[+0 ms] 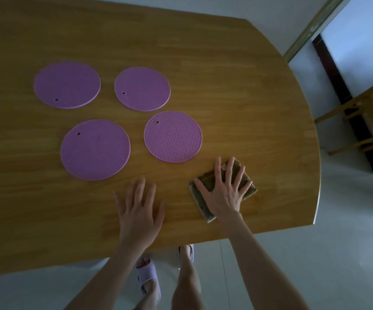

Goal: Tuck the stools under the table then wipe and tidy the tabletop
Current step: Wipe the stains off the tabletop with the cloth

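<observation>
Cloth [200,202], olive-brown and folded, is found at lower right of the frame on the wooden table [225,86], near its rounded edge. It is pressed flat under the right hand [222,193], fingers straight and spread. A pale tag [223,167] is seen on the cloth between two fingers; its writing cannot be read. The left hand [139,211] is laid flat on bare wood just left of the cloth, fingers spread, nothing held. Four purple round mats [95,149] are set apart at centre left. A wooden stool [364,121] is seen at the right edge, apart from the table.
</observation>
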The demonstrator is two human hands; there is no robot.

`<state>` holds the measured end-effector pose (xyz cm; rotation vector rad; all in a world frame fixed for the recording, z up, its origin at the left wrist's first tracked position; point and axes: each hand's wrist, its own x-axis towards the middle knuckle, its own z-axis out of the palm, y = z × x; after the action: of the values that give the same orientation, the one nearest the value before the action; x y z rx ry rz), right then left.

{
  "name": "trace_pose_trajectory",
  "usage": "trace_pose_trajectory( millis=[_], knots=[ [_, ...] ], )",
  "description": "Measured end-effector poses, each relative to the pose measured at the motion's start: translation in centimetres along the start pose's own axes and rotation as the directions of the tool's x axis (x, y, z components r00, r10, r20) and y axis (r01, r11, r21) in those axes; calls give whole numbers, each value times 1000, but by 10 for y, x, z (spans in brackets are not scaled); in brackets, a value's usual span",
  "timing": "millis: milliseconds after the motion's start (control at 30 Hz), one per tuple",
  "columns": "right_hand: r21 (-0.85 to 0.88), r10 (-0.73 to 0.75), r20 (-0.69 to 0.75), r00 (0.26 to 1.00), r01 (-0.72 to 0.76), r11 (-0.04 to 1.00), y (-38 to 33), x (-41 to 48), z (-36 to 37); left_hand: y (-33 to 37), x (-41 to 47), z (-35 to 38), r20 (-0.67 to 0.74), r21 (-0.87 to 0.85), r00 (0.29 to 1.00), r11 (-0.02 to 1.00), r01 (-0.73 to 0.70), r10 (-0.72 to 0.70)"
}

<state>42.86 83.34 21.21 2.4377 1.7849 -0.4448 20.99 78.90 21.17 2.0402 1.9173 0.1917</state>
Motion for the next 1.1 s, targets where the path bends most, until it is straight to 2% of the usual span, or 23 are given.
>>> trace_pose_trajectory(
  millis=[100,167,233,333,533,667,767,833,967,1100],
  knots=[
    [36,143,16,990,-143,989,19,7,-11,-15,-10,-7,-41,-8,999,1000,24,-24],
    [42,166,18,986,-167,985,18,7,-12,-29,-17,-10,-76,1,996,999,52,-51],
    [49,145,19,989,-146,988,3,3,-7,-44,-22,-14,-107,19,990,996,90,-88],
    [35,39,15,999,-39,999,-36,-11,7,-60,-28,-16,-117,31,981,987,158,-153],
    [40,-132,52,990,130,991,-89,-42,28,-63,-31,-13,-95,64,974,976,210,-204],
    [17,-108,48,993,107,994,-64,-36,22,-66,-31,-10,-104,66,973,974,215,-207],
    [31,37,35,999,-38,999,-33,-25,13,-66,-30,-9,-106,68,973,975,213,-205],
    [23,78,38,996,-79,997,-26,-23,9,-68,-30,-8,-106,74,973,975,212,-203],
    [26,46,33,998,-47,999,-50,-30,15,-67,-29,-8,-122,67,976,980,190,-181],
    [30,-53,49,997,51,998,-95,-56,29,-69,-33,-14,-158,-55,970,982,178,-185]
  ],
)
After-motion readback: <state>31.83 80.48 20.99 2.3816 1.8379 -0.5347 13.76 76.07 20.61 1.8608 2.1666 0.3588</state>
